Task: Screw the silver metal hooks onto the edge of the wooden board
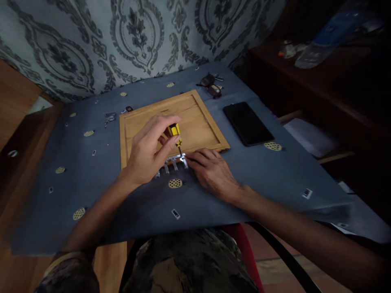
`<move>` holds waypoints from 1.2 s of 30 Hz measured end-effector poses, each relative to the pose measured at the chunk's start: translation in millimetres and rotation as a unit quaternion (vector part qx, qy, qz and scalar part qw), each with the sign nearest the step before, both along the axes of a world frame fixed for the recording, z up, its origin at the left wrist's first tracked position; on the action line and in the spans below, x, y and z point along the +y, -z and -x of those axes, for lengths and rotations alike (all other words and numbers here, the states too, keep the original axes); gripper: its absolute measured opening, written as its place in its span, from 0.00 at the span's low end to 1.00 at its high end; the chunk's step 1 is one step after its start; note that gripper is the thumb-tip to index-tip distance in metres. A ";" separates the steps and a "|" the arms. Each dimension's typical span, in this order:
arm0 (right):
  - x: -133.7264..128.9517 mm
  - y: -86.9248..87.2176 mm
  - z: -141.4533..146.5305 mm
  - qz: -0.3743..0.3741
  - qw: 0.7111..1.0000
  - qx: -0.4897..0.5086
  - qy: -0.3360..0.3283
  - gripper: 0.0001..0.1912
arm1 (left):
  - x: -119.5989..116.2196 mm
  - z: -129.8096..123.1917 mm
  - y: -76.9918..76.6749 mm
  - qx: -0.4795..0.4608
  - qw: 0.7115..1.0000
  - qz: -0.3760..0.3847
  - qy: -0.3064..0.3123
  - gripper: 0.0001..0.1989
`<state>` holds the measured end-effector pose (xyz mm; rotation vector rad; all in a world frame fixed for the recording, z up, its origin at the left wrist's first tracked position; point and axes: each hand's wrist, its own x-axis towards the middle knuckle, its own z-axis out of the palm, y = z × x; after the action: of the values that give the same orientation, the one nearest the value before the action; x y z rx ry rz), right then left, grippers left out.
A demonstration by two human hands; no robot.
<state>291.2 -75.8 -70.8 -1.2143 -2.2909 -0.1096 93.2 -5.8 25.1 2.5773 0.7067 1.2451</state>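
My left hand [149, 146] grips a small yellow and black screwdriver [175, 131], its shaft pointing down. The tip meets a shiny metal hook rack [174, 158] with several hooks, which lies along the near edge of a framed wooden board [195, 122]. The rack's left part is partly hidden behind my left hand. My right hand [214, 173] rests at the board's near right edge, its fingers together against the rack's right end. Whether those fingers pinch the rack or only press on it, I cannot tell.
A blue patterned cloth [122, 221] covers the table. A black phone [249, 123] lies right of the board, with glasses [210, 85] behind it. Small metal pieces [110, 118] sit to the left. A plastic bottle [324, 40] lies on the dark furniture at right.
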 end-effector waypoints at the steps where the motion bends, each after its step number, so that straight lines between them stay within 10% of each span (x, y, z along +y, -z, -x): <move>1: 0.0 -0.1 0.2 -0.002 1.000 -0.001 0.003 0.19 | -0.1 -0.3 0.7 -0.001 1.000 0.001 -0.001 0.15; 36: -0.1 -2.9 0.9 0.008 1.000 0.010 -0.005 0.19 | -1.6 1.8 -1.6 -0.002 1.000 0.012 -0.026 0.11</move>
<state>290.3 -76.0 -67.9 -1.2059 -2.2852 -0.0757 91.4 -7.5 26.7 2.5519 0.7871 1.2477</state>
